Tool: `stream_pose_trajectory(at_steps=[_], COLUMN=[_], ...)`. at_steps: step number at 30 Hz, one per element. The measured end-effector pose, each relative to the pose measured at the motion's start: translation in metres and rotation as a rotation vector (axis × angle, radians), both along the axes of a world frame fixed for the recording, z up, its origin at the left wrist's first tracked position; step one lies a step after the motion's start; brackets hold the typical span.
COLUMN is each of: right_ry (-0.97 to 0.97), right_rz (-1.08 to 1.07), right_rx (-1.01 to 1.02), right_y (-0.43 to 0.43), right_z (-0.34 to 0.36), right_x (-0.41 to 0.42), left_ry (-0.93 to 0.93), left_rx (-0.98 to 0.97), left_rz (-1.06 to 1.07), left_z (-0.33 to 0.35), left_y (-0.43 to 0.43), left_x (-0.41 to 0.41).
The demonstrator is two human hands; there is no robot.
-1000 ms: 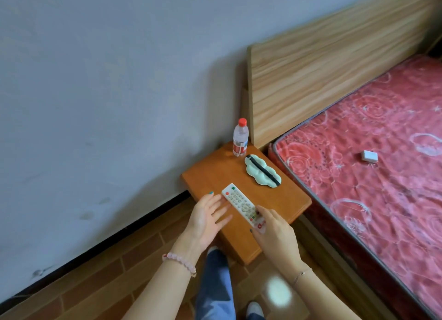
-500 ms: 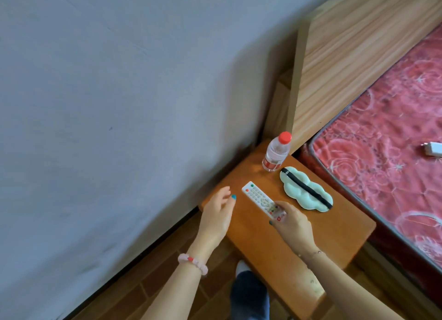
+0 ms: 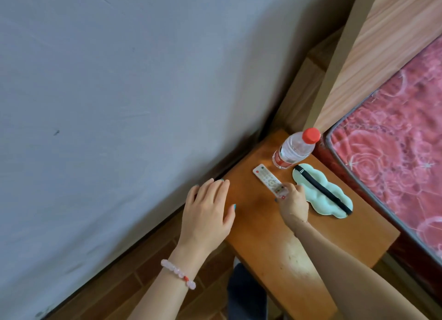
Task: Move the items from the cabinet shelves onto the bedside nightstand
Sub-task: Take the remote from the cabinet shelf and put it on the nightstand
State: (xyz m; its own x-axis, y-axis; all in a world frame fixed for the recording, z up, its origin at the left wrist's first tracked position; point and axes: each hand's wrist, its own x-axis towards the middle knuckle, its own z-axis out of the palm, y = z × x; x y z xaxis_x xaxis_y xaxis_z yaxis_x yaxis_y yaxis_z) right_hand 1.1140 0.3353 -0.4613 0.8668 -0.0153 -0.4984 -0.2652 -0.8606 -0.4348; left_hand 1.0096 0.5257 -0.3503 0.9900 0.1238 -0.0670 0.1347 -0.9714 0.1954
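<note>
My right hand [image 3: 293, 203] pinches the near end of the white remote [image 3: 266, 179], fingertips curled over its red-buttoned tip. The remote stretches away from the grip along the top of the orange nightstand [image 3: 263, 236]; I cannot tell whether the held end is lifted. Just past its far end a clear bottle [image 3: 295, 149] with a red cap stands upright. Just right of my knuckles lies a mint cloud-shaped eye mask [image 3: 332, 201] with a black strap, and beyond it the red mattress [image 3: 394, 157]. Left of the grip, my left hand [image 3: 208, 212] is spread and relaxed, holding nothing, over the nightstand's edge by the grey wall [image 3: 119, 92].
</note>
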Motion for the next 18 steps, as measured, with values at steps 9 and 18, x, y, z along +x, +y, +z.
stream_pose_trajectory(at_steps=[9, 18], right_ry=[-0.042, -0.06], right_rz=[0.039, 0.066], right_rx=[-0.054, -0.055], right_y=[0.004, -0.001], right_z=[-0.029, -0.022], right_x=[0.01, 0.005], left_ry=[0.009, -0.003], left_rx=[-0.045, -0.051], left_rz=[0.027, 0.027], left_z=[-0.006, 0.001], left_y=[0.002, -0.003], left_x=[-0.006, -0.025])
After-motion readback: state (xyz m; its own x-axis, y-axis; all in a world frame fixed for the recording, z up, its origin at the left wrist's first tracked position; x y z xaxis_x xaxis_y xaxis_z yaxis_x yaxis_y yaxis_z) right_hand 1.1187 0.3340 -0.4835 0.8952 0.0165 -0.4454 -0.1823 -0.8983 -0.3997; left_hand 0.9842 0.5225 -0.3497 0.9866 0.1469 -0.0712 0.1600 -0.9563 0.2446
